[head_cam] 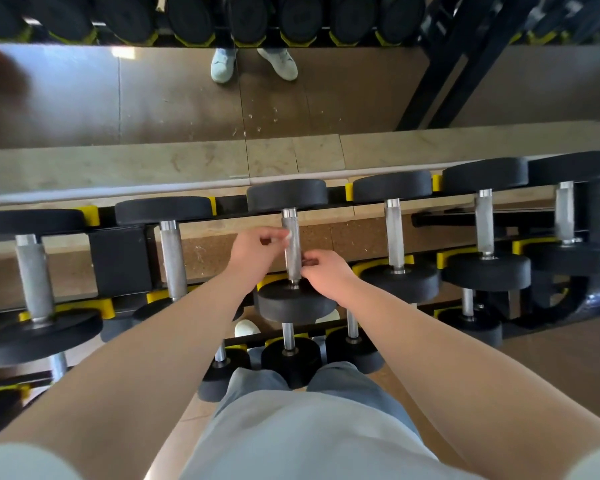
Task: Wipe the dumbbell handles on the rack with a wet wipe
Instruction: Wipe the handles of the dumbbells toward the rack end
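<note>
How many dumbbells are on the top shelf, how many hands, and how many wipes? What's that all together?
Top-shelf dumbbells: 6
Hands, the left hand and the right hand: 2
Wet wipe: 1
Total: 9
</note>
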